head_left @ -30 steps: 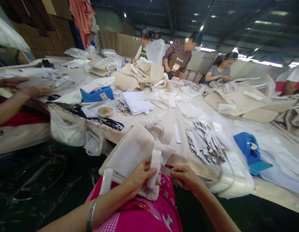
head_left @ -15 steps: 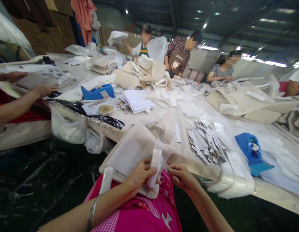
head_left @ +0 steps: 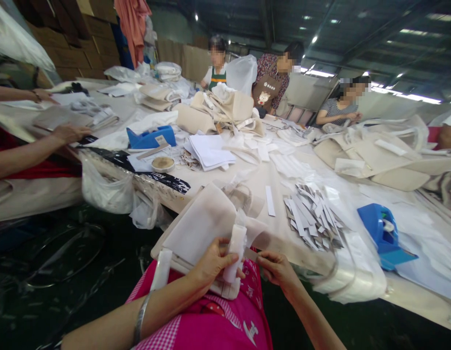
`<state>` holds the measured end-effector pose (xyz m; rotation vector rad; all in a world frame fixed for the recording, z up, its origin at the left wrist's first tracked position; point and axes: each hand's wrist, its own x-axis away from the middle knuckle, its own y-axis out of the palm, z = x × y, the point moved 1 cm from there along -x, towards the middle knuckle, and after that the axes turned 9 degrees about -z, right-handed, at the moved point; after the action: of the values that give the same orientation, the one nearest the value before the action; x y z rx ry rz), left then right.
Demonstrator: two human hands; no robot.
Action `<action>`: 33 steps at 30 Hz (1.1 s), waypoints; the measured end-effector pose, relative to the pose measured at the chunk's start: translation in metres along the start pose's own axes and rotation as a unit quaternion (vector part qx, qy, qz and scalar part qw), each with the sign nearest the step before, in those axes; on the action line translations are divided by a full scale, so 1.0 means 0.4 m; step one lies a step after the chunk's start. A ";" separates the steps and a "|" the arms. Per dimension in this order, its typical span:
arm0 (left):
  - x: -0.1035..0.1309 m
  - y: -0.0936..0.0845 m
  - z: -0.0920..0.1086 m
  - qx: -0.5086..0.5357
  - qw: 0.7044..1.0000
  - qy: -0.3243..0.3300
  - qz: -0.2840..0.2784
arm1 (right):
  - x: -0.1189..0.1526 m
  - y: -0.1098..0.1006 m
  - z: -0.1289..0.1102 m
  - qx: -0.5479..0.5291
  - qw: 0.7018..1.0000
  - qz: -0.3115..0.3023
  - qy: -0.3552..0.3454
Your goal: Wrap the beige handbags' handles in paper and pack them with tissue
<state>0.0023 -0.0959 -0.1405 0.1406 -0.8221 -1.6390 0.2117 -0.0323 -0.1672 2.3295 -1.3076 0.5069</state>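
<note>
On my lap, leaning against the table edge, rests a cream bag [head_left: 199,226] with a pale, smooth panel. My left hand [head_left: 214,265] is closed around one of its straps [head_left: 235,253], which is wrapped in white, soft-looking material. Another wrapped strap [head_left: 162,270] stands to the left, by my forearm. Just right of the held strap, my right hand [head_left: 276,270] pinches the end of a thin, pale strip [head_left: 251,254], perhaps tape. The strip reaches toward the wrapped strap; whether it sticks there I cannot tell.
Grey-white card strips [head_left: 313,216] lie heaped on the table, left of a blue tape dispenser [head_left: 384,233]. A second blue dispenser [head_left: 152,137], a tape roll [head_left: 163,164] and white sheets [head_left: 210,150] lie farther off. Co-workers stand around; one person's hand [head_left: 70,133] is at left.
My right hand has moved slightly right, and the thin strip now shows between it and the strap. Across the table, a co-worker's raised white packet is down. The person at left has reached forward.
</note>
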 end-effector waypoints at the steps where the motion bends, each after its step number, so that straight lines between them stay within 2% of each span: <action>1: -0.001 -0.001 -0.002 0.002 1.000 0.003 -0.003 | 0.002 -0.001 -0.001 -0.004 1.000 0.005 -0.001; 9: -0.005 -0.004 -0.006 0.005 1.000 0.003 -0.015 | -0.030 0.037 -0.017 0.001 1.000 -0.019 -0.009; 16: -0.003 -0.007 -0.002 0.004 1.000 -0.005 -0.027 | -0.012 0.015 -0.014 0.025 0.999 -0.014 0.016; 19: -0.002 -0.004 -0.001 0.003 1.000 0.001 -0.025 | -0.002 0.019 -0.006 0.056 0.998 -0.015 -0.001; 24: -0.001 0.000 -0.001 -0.001 0.999 0.003 -0.033 | -0.005 0.057 -0.011 0.121 0.991 -0.030 -0.042; 29: -0.001 -0.005 -0.009 0.000 1.000 0.015 -0.024 | -0.020 0.076 -0.036 0.110 0.990 -0.023 -0.080; 33: -0.001 -0.009 -0.011 0.005 0.999 0.017 -0.028 | -0.030 0.071 -0.021 0.057 0.996 -0.032 -0.059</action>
<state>0.0017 -0.0973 -0.1463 0.2004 -0.8059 -1.6813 0.1802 -0.0326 -0.1608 2.5213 -1.2816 0.4415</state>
